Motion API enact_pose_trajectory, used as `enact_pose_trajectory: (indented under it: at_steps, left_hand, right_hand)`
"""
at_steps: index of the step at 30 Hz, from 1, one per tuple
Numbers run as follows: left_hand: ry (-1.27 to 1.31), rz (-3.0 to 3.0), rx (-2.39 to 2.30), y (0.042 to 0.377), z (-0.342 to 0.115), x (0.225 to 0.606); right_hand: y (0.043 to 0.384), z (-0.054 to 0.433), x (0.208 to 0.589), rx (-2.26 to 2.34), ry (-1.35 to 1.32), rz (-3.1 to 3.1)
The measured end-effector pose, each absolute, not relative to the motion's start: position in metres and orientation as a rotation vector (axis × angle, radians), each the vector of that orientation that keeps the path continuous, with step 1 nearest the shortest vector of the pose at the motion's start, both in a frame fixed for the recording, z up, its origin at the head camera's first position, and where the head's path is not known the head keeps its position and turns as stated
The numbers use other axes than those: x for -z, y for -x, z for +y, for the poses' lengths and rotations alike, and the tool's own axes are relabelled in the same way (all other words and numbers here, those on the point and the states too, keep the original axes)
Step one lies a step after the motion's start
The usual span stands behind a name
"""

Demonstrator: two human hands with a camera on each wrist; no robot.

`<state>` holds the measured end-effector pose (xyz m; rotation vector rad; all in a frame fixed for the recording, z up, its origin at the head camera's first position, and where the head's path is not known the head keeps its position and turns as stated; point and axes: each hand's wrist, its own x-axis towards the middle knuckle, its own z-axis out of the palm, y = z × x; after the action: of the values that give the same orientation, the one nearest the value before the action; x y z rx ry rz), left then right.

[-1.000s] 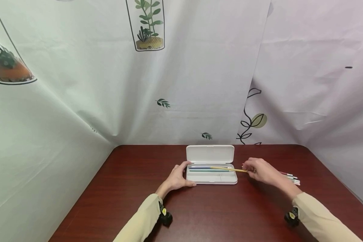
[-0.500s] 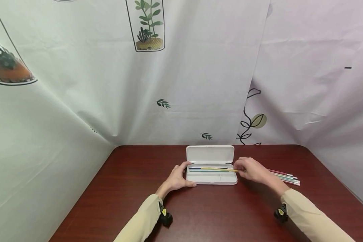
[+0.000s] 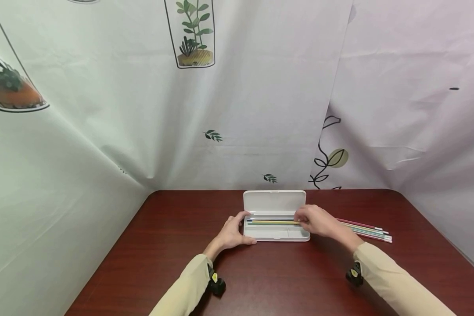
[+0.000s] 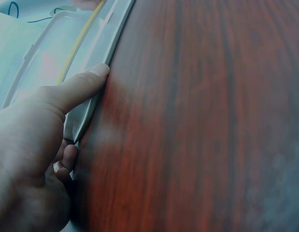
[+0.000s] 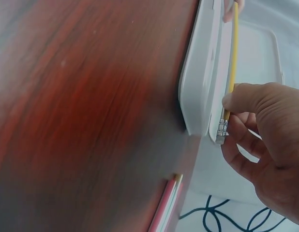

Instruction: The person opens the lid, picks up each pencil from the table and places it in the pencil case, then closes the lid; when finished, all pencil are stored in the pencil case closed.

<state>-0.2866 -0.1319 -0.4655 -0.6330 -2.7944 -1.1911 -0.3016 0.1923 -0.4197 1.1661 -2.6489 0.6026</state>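
Observation:
A white pencil case [image 3: 266, 235] lies on the table with its lid [image 3: 274, 201] raised at the back. My left hand [image 3: 230, 231] grips its left end, thumb [image 4: 84, 87] along the front edge and fingers round the back. Over the long compartment, my right hand [image 3: 320, 221] pinches a yellow pencil [image 5: 233, 53] near its eraser end, between thumb and fingers. The pencil lies lengthwise over the case. Beneath or beside it are other pencils, blue and green, partly hidden. The front compartments show only bare white.
Several pencils [image 3: 369, 231] lie in a loose bundle on the table, right of the case and partly behind my right forearm. The dark red wooden table [image 3: 276, 272] ends at a white printed curtain [image 3: 253, 109] behind and at both sides.
My right hand has moved left, bringing the yellow pencil from a slant past the case's right end to lengthwise over the compartment. My left hand has kept its place.

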Motion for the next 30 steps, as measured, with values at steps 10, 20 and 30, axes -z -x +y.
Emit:
enact_pose_trajectory:
  at_steps: [10,20,30]
  left_hand:
    - [0.636,-2.797,1.174,0.287,-0.131,0.465]
    - [0.627,-2.802,1.177,0.288,-0.131,0.466]
    - [0.631,-2.807,1.166,0.288,-0.132,0.467]
  right_hand:
    - [0.307,0.18,0.425,-0.577,-1.199,-2.623]
    - [0.306,0.173,0.422,-0.538,-1.207,-2.652]
    - [0.307,0.174,0.425,-0.572,-1.212,-2.638]
